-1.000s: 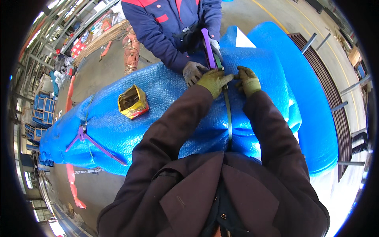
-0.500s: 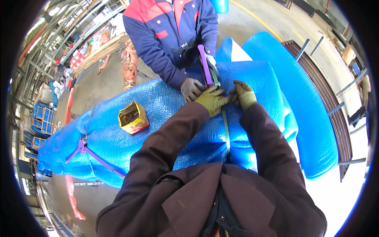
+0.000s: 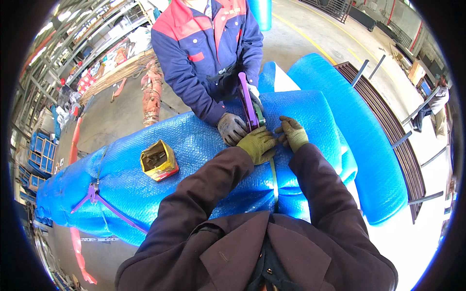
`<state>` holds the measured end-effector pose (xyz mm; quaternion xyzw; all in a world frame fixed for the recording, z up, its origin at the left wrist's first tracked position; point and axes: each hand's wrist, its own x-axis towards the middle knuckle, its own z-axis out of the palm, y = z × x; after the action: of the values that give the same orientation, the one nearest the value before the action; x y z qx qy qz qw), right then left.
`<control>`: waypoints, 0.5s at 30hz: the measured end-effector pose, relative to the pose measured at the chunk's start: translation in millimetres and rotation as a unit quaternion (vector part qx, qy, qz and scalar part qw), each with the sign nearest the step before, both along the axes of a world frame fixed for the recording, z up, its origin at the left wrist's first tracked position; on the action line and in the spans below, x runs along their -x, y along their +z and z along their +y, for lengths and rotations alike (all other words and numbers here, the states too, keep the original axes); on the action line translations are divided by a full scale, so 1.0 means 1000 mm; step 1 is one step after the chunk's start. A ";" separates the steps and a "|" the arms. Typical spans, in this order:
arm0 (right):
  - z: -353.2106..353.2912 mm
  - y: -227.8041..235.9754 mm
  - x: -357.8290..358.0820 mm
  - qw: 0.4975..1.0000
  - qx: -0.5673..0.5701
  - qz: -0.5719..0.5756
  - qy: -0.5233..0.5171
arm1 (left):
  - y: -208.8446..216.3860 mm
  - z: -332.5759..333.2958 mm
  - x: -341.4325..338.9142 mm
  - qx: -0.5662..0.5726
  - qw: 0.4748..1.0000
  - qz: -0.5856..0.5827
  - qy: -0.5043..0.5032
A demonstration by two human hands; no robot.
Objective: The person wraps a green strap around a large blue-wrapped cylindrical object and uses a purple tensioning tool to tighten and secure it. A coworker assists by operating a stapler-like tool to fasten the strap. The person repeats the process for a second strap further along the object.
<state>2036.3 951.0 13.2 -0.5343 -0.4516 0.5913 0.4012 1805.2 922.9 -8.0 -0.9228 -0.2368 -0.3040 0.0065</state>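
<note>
My left hand (image 3: 257, 144), in a yellow-green glove, is closed at the foot of a purple-handled strapping tool (image 3: 247, 102); what its fingers grip is hidden. A narrow green strap (image 3: 273, 182) comes out below that hand and runs toward me over the large blue-wrapped bundle (image 3: 194, 145). Just right of the tool, my right hand (image 3: 292, 133) has its fingers drawn together in a pinch, and I cannot make out anything in them. Across the bundle, a co-worker in blue and red keeps a grey-gloved hand (image 3: 232, 128) beside the tool and the other on it.
An open yellow box (image 3: 160, 160) of small metal pieces sits on the bundle. Left of it lies a second purple-handled tool (image 3: 92, 194), by another strap. A blue wrapped roll (image 3: 349, 131) and dark metal bars (image 3: 388, 140) are at right. A person (image 3: 437, 104) is farther off.
The view has shifted, so most of the scene sits slightly lower and further left. Both my hands stay by the tool. A distant person now shows at the right.
</note>
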 end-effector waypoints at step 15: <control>-0.012 0.003 0.012 0.998 -0.029 -0.061 -0.021 | 0.000 0.000 0.005 -0.046 0.998 -0.051 0.003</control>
<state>2023.9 939.5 16.4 -0.5669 -0.4809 0.5359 0.4002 1800.3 922.5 -7.6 -0.9041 -0.2250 -0.3613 0.0378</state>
